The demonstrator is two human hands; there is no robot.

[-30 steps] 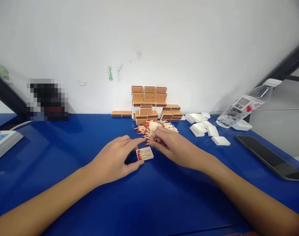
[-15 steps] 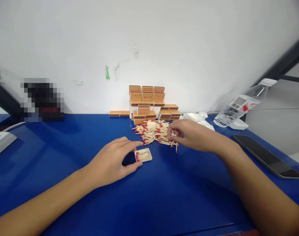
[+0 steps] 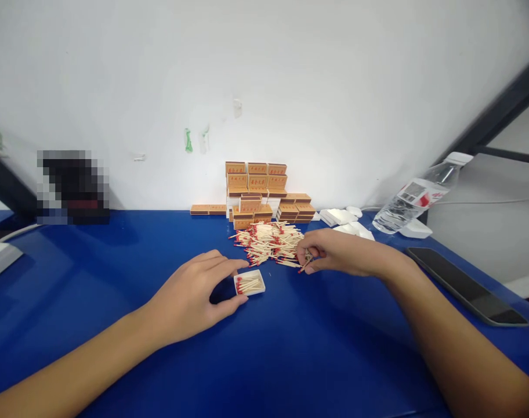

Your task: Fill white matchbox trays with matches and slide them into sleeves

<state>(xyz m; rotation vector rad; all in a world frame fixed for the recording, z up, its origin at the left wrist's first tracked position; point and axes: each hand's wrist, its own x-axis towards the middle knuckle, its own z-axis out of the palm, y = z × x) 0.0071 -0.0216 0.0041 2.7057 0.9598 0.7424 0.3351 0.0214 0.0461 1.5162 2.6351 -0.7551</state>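
My left hand (image 3: 190, 296) rests on the table with thumb and forefinger gripping a small white matchbox tray (image 3: 261, 285) by its left end. Several red-headed matches (image 3: 249, 285) lie in the tray, heads to the left. Behind it spreads a loose pile of matches (image 3: 268, 242). At the right edge of this pile, my right hand (image 3: 338, 251) is closed in a pinch on matches; one match (image 3: 305, 267) sticks out near the thumb tip. The curled fingers partly hide how many it holds.
Stacked orange matchboxes (image 3: 257, 181) stand behind the pile against the wall. White pieces (image 3: 340, 216), a tilted water bottle (image 3: 415, 197) and a dark phone (image 3: 464, 284) are on the right. A white device (image 3: 1, 258) sits at the left edge of the blue table (image 3: 264, 360).
The whole view has shifted slightly, so things appear lower and a little further left. My right fingers have drawn together at the pile's edge. My left hand stays at the tray.
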